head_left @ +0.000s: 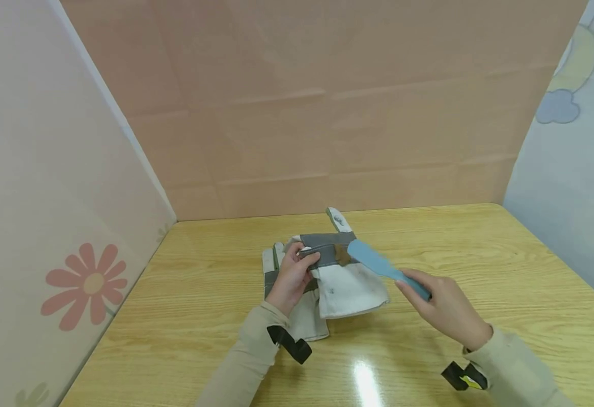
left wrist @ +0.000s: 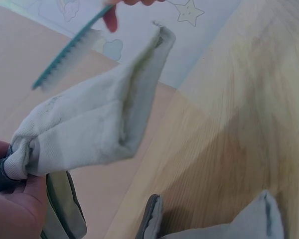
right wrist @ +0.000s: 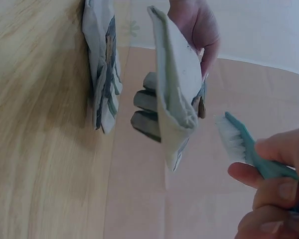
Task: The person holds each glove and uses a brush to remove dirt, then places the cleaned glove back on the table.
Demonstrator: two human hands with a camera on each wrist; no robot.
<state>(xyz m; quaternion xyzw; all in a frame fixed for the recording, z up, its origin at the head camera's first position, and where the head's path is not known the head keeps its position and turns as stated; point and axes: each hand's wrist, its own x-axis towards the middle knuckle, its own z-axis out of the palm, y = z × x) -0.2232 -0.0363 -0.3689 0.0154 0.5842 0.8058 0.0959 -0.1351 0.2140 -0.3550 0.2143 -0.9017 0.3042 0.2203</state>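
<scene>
My left hand grips a white and grey work glove by its grey band, holding it above the table. A brown patch marks that band. In the left wrist view the open cuff points away from the hand. My right hand holds a light blue brush by its handle, the head close to the brown patch. White bristles face the glove in the right wrist view, with a gap between them. A second glove lies on the table beneath the left hand, partly hidden.
Everything is over a wood-grain table. A plain pinkish-brown sheet hangs behind it. Pale walls stand on both sides, the left one with a pink flower. Black mounts sit at both wrists.
</scene>
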